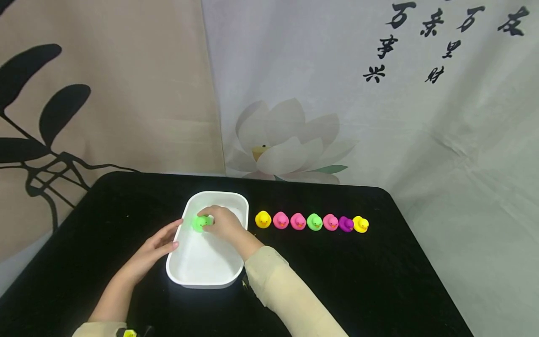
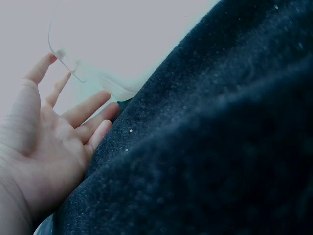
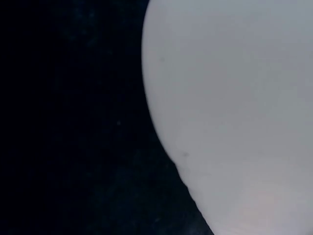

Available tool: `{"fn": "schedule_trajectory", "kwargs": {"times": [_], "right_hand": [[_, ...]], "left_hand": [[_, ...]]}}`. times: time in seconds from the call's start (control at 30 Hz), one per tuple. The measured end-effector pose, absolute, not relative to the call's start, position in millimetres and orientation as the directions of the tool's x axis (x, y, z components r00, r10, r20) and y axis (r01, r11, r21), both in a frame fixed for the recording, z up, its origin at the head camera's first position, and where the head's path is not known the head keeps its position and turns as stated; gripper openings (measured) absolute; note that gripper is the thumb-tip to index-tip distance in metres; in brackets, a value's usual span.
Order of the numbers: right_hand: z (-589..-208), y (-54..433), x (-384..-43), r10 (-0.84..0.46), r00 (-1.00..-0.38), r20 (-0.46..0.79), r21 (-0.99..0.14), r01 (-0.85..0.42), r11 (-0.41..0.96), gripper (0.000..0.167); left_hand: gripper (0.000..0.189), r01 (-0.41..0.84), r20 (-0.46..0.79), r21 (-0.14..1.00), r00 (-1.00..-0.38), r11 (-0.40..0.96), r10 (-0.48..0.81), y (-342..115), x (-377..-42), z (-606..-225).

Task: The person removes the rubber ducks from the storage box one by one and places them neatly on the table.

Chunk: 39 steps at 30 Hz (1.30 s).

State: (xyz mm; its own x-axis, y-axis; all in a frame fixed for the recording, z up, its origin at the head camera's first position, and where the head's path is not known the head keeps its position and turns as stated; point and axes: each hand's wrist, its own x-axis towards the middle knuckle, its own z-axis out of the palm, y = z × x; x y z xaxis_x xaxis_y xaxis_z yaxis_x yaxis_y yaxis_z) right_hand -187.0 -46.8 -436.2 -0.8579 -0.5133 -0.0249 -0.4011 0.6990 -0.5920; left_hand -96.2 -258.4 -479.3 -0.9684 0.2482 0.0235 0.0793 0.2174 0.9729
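A white tray [image 1: 202,267] stands left of centre on the black table. Over its inside, my right hand [image 1: 225,224] pinches a light green rubber duck [image 1: 200,223] between thumb and fingers; whether the duck touches the tray floor I cannot tell. My left hand [image 1: 153,245] is at the tray's left rim, thumb and fingers spread along it. The left wrist view shows this hand [image 2: 54,137] with loosely extended fingertips against the tray [image 2: 132,39]. In the right wrist view a pale rounded surface [image 3: 234,88] fills the right side, and neither hand nor duck appears.
Right of the tray runs a row of several rubber ducks, from a yellow duck [image 1: 263,219] past pink ducks, a green duck [image 1: 314,222] and a purple duck [image 1: 346,224] to another yellow duck [image 1: 360,224]. A printed curtain [image 1: 168,84] hangs behind the black table [image 1: 337,281].
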Motion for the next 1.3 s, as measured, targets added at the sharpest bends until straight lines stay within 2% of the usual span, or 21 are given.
{"fn": "schedule_trajectory", "kwargs": {"times": [0.33, 0.7, 1.3], "right_hand": [[-434.9, -46.2, -186.6, -0.511, -0.860, -0.012, -0.568, -0.415, 0.711, 0.038], [-427.1, -39.7, -178.3, -0.484, -0.875, 0.027, -0.656, -0.380, 0.652, 0.036], [-408.0, -17.2, -163.6, -0.547, -0.815, 0.189, -0.679, -0.511, 0.527, 0.037]], "left_hand": [[0.056, 0.086, 0.030, 0.973, -0.968, 0.214, 0.251, -259.1, -95.9, -480.0], [0.056, 0.086, 0.031, 0.973, -0.968, 0.216, 0.248, -258.4, -96.1, -478.9], [0.056, 0.087, 0.032, 0.973, -0.968, 0.213, 0.249, -257.9, -95.1, -478.2]]}}
